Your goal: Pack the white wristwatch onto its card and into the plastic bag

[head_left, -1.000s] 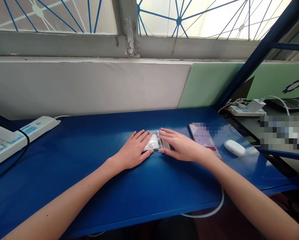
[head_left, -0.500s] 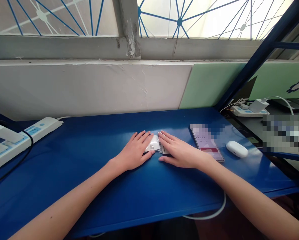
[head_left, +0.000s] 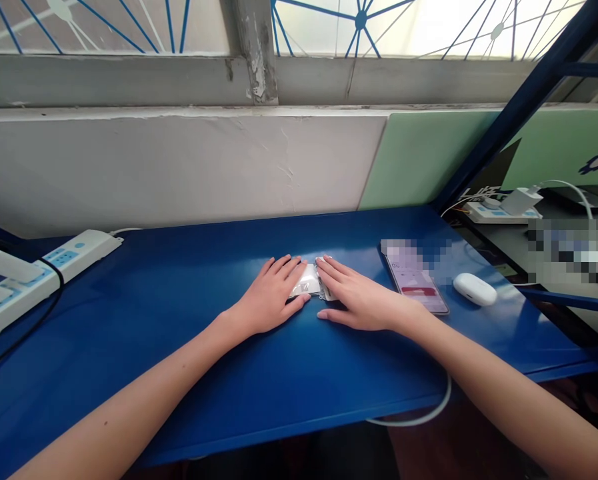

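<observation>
A small white packet in clear, shiny wrapping (head_left: 306, 281) lies flat on the blue desk (head_left: 203, 413). My left hand (head_left: 271, 297) rests on its left part, palm down with fingers stretched out. From the right, my right hand (head_left: 351, 293) lies flat, its fingers covering most of a second pale, flat piece (head_left: 325, 288). Whether the two pieces are joined I cannot tell, since both hands hide much of them. Neither hand is closed around anything.
A phone (head_left: 413, 277) lies right of my right hand, beside a white earbud case (head_left: 475, 289). On the left sits a white power strip (head_left: 79, 252) with a black cable. A pale cable (head_left: 429, 419) loops below the desk's front edge. A blue post (head_left: 499, 127) rises at right.
The view has tilted slightly downward, so the scene sits a little higher. Both hands stay in the same place on the packet and the pale piece.
</observation>
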Motion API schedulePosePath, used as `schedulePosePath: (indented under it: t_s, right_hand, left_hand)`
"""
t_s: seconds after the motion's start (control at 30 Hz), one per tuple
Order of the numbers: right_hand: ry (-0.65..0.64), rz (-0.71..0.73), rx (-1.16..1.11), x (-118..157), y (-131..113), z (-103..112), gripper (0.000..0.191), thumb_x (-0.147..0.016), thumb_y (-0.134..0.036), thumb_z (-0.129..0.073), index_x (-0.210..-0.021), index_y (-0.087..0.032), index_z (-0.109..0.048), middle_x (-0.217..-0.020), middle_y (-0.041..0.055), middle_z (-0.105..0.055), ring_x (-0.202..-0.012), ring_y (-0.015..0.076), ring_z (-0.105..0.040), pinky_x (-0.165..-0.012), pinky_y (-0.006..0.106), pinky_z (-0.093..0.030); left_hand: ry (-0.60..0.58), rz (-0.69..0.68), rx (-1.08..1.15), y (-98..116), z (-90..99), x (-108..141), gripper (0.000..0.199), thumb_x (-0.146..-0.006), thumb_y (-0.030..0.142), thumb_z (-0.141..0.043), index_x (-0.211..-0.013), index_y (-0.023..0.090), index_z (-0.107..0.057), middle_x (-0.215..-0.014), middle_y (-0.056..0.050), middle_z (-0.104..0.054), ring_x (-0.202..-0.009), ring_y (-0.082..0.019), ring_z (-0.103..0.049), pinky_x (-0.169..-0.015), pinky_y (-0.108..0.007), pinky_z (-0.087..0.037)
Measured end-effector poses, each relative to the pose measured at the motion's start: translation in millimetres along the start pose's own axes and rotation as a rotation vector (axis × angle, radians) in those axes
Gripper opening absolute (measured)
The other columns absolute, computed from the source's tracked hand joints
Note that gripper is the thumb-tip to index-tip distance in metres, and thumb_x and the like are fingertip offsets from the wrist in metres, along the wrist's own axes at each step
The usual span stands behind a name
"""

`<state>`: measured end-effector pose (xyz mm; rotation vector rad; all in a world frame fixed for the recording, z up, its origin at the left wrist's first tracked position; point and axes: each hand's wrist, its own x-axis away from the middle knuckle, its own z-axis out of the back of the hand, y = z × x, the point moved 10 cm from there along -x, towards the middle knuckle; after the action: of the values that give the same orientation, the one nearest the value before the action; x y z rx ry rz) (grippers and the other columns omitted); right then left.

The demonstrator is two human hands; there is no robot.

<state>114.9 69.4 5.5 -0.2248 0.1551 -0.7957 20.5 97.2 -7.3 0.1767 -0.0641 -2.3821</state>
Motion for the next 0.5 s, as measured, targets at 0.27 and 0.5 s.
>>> schedulePosePath:
  t_s: [0.27,0.5]
  right_hand:
    - [0.011,0.014,-0.045,0.9,1.1,3.8,0.08,-0.09,-0.056,-0.05,-0.148,-0.004,-0.031,-0.156,0.0217,-0.025,-0.147,0.0343,-0.015,-0.116,0.051,-0.029]
    - [-0.013,-0.014,-0.009,0.3,0.5,-0.9,0.086,-0.091,-0.062,-0.043,-0.151,-0.002,-0.025,-0.157,0.022,-0.022,-0.147,0.0341,-0.015,-0.118,0.047,-0.026]
  left_hand:
    - [0.003,0.005,0.015,-0.2,0.9,0.9,0.063,-0.099,0.053,-0.032,-0.15,0.016,-0.032,-0.153,-0.012,-0.037,-0.142,-0.03,-0.029,-0.116,-0.049,-0.021]
    - [-0.004,0.015,0.017,-1.3,0.2,1.4,0.063,-0.099,0.053,-0.031,-0.15,0.016,-0.032,-0.153,-0.012,-0.035,-0.143,-0.03,-0.028,-0.116,-0.05,-0.021]
